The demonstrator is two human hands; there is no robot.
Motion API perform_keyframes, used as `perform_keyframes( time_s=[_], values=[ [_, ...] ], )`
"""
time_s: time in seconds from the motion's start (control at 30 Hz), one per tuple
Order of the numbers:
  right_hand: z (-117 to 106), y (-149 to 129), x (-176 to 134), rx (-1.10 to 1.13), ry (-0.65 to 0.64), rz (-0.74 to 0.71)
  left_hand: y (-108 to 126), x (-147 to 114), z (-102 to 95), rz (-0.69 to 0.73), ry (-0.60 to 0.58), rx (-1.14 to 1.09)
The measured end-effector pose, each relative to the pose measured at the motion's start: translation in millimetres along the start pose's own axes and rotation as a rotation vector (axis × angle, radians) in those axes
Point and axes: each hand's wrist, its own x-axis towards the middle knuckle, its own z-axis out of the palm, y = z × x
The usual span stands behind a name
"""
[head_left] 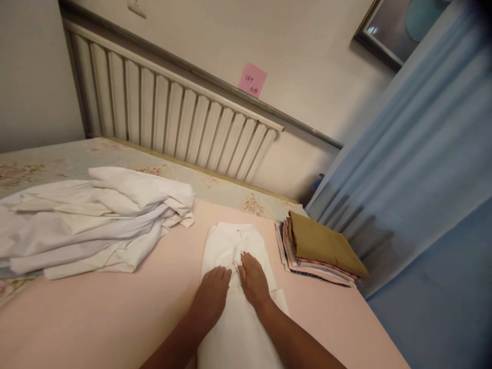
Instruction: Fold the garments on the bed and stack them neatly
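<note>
A long white garment lies folded lengthwise on the pink sheet, running from the bottom edge of the view up to its middle. My left hand is at its left side, with bent fingers closed on the creased cloth. My right hand rests higher and to the right, its fingers and thumb gathering a bunched fold near the garment's centre line. Both fingertips are partly hidden in the cloth, and a small gap separates the two hands. Above them, the garment's far end lies mostly flat.
A loose heap of white clothing spreads at the left. On the right stands a neat stack of folded fabrics, brown on top. Behind are a floral mattress, a radiator and a pink note. A blue curtain hangs right.
</note>
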Motion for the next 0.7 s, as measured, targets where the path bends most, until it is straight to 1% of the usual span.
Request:
perform_keyframes(
  time_s=[0.3, 0.53, 0.7],
  values=[
    [1.5, 1.2, -0.2, 0.002, 0.026, -0.006, -0.5, -0.8, 1.3, 0.000, 0.017, -0.013],
    [0.6, 1.5, -0.5, 0.017, 0.013, 0.003, -0.2, -0.6, 1.0, -0.004, 0.008, -0.016],
    [0.5, 1.7, -0.3, 0.011, -0.003, -0.005, -1.4, -1.4, 4.5, -0.009, 0.019, -0.028]
  ],
)
